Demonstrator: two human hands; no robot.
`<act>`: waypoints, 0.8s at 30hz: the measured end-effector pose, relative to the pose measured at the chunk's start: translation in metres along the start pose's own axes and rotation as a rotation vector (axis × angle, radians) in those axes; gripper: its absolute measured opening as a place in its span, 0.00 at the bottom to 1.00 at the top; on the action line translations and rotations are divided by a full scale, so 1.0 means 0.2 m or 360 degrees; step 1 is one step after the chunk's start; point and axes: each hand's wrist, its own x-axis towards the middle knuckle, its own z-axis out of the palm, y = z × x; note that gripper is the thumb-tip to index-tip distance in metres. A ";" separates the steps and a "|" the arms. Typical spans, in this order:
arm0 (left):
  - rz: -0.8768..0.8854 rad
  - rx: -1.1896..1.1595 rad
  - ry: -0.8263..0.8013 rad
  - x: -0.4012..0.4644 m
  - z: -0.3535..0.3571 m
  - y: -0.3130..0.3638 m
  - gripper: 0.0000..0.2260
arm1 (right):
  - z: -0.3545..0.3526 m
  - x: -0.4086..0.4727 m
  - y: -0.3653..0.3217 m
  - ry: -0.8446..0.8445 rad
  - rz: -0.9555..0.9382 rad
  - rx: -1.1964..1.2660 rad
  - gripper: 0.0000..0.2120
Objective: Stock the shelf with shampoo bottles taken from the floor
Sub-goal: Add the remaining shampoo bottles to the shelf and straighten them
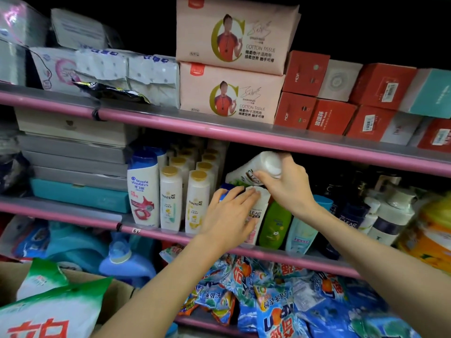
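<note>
My right hand [288,189] grips a white Clear shampoo bottle [253,169], which lies tilted just under the upper pink rail with its base toward me. My left hand [231,215] rests flat on an upright white Clear bottle [256,215] at the front of the middle shelf [170,234], fingers spread over its top. A blue-capped bottle [223,192] sits partly hidden behind that hand. Left of it stand two Pantene bottles [170,198] and a Head & Shoulders bottle [142,189].
A green bottle [274,223], a pale blue bottle [301,232] and dark bottles [349,215] fill the shelf to the right. Tissue packs [231,93] and red boxes [332,118] sit above. Detergent bags [268,296] lie on the lower shelf; a cardboard box [117,298] stands at bottom left.
</note>
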 end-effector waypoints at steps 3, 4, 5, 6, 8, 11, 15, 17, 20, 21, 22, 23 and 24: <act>0.0010 -0.0023 0.0008 0.00 0.00 0.01 0.26 | 0.04 0.06 0.00 -0.0166 -0.0083 -0.0114 0.16; 0.0014 -0.0029 0.0010 -0.01 -0.01 0.01 0.26 | 0.05 0.09 0.00 -0.0244 -0.0088 -0.0122 0.16; 0.0015 -0.0034 0.0015 -0.01 -0.01 0.01 0.26 | 0.07 0.12 0.00 -0.0335 -0.0078 -0.0122 0.17; 0.0011 -0.0042 0.0022 -0.01 -0.01 0.01 0.26 | 0.07 0.17 0.00 -0.0442 -0.0052 -0.0116 0.20; 0.0002 -0.0063 0.0023 0.00 -0.01 0.01 0.26 | 0.08 0.25 0.01 -0.0697 -0.0029 -0.0107 0.24; -0.0003 -0.0093 0.0025 -0.01 -0.01 0.01 0.26 | 0.08 0.35 0.02 -0.0992 -0.0005 -0.0226 0.30; -0.0023 -0.0116 0.0030 -0.02 0.00 0.01 0.25 | 0.10 0.41 0.07 -0.1151 0.0027 -0.0317 0.33; -0.0032 -0.0141 0.0037 -0.02 0.00 0.01 0.25 | 0.11 0.43 0.09 -0.1148 0.0022 -0.0371 0.33; -0.0045 -0.0163 0.0042 -0.02 0.00 0.01 0.25 | 0.11 0.44 0.12 -0.1168 0.0047 -0.0381 0.32; -0.0050 -0.0156 0.0041 -0.02 0.00 0.01 0.25 | 0.11 0.44 0.13 -0.1186 0.0052 -0.0380 0.32; -0.0053 -0.0137 0.0042 -0.02 0.00 0.01 0.25 | 0.11 0.43 0.14 -0.1189 0.0050 -0.0379 0.32; -0.0053 -0.0115 0.0044 -0.02 0.00 0.02 0.25 | 0.11 0.43 0.14 -0.1180 0.0044 -0.0382 0.33; -0.0052 -0.0090 0.0050 -0.02 -0.01 0.02 0.25 | 0.10 0.43 0.15 -0.1168 0.0034 -0.0383 0.34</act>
